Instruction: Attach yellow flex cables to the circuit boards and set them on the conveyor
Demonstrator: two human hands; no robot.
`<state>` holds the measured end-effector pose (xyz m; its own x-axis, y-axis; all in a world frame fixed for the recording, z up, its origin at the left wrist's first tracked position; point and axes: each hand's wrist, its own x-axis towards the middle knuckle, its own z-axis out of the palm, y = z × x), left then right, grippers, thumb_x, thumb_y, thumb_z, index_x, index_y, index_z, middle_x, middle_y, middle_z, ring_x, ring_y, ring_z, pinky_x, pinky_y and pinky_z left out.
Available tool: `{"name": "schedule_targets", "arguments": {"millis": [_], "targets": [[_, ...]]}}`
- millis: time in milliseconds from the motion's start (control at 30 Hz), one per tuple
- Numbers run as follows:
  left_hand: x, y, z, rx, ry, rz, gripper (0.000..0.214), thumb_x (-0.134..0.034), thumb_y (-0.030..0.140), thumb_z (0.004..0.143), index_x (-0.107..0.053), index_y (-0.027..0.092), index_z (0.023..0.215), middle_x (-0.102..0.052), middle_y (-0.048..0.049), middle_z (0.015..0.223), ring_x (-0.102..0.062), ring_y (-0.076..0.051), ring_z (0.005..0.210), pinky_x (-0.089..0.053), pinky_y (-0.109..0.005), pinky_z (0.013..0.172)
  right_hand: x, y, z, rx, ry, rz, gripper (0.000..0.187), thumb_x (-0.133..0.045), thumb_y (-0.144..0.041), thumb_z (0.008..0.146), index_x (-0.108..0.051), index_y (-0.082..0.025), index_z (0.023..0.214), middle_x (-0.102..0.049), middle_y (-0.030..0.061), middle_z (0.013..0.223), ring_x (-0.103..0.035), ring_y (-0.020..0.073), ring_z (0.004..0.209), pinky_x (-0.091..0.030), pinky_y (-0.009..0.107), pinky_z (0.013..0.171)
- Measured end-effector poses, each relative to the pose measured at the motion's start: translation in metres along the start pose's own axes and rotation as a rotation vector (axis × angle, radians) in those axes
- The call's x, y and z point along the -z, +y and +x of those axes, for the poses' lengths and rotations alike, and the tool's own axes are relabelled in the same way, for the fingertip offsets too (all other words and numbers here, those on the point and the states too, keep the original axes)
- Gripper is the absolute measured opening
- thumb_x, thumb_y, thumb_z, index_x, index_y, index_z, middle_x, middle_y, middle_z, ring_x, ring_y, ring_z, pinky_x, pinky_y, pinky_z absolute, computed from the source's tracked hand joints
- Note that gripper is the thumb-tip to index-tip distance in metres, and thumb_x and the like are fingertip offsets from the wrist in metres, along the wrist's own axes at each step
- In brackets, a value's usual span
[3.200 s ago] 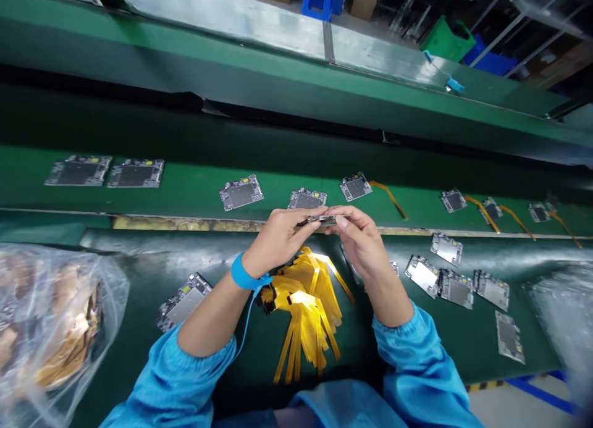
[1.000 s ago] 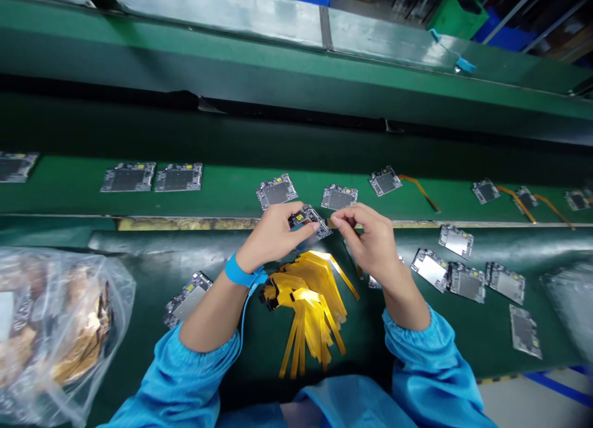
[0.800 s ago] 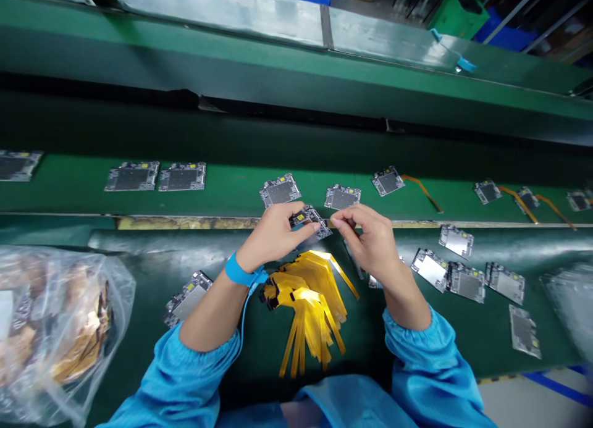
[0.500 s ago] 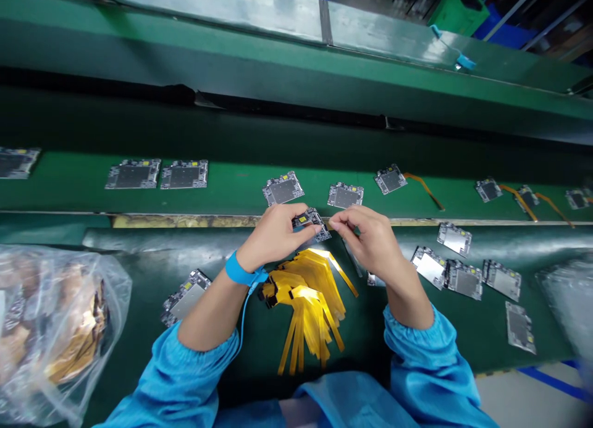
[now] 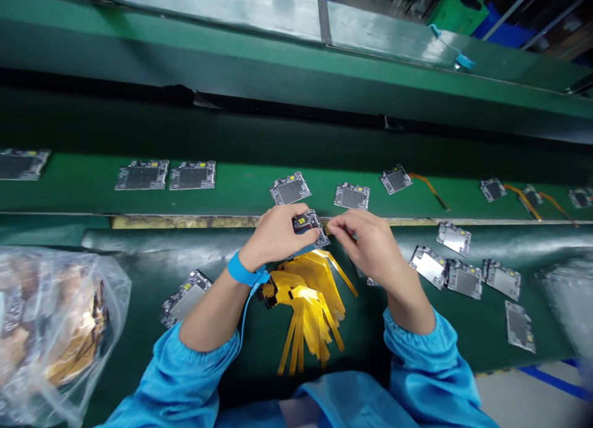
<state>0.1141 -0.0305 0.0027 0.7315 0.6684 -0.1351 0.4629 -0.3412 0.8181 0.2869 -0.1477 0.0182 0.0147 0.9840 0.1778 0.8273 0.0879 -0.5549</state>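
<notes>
My left hand [image 5: 277, 235] is closed on a small grey circuit board [image 5: 311, 225] with a yellow tag, held tilted above the dark green mat. My right hand [image 5: 370, 243] pinches at the board's right edge; what its fingertips hold is too small to make out. Just below both hands lies a fan-shaped pile of yellow flex cables [image 5: 309, 298]. A blue wrist strap [image 5: 241, 271] circles my left wrist.
Several boards [image 5: 463, 275] lie on the mat to the right, one board [image 5: 185, 297] to the left. More boards [image 5: 192, 175], some with orange cables [image 5: 428, 188], ride the green conveyor belt [image 5: 241, 193]. A clear plastic bag [image 5: 50, 329] sits at the left.
The boards on the belt have drifted to the right. My hands have stayed together on the held board, which tipped from edge-on to face-up; the right fingertips closed in on its edge.
</notes>
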Motion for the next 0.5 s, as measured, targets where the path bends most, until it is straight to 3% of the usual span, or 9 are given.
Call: {"name": "schedule_targets", "arguments": {"millis": [200, 500], "targets": [[-0.0043, 0.0004, -0.0001, 0.013, 0.035, 0.022, 0.049, -0.069, 0.050, 0.078, -0.033, 0.022, 0.060, -0.035, 0.0052, 0.055, -0.032, -0.012, 0.055, -0.021, -0.027, 0.052, 0.0006, -0.0024, -0.0009, 0.001, -0.007, -0.027, 0.020, -0.052, -0.023, 0.104, -0.069, -0.020, 0.094, -0.070, 0.0062, 0.085, -0.063, 0.0200, 0.079, -0.046, 0.033, 0.071], [-0.0061, -0.0032, 0.0004, -0.001, -0.004, -0.010, 0.036, -0.067, 0.039, 0.079, -0.041, 0.021, 0.062, -0.040, 0.0052, 0.058, -0.036, -0.012, 0.057, -0.024, -0.027, 0.054, 0.0034, -0.0026, -0.0003, 0.007, -0.036, 0.002, 0.018, -0.055, -0.020, 0.102, -0.068, -0.020, 0.090, -0.069, 0.0044, 0.083, -0.061, 0.0183, 0.075, -0.045, 0.031, 0.069]]}}
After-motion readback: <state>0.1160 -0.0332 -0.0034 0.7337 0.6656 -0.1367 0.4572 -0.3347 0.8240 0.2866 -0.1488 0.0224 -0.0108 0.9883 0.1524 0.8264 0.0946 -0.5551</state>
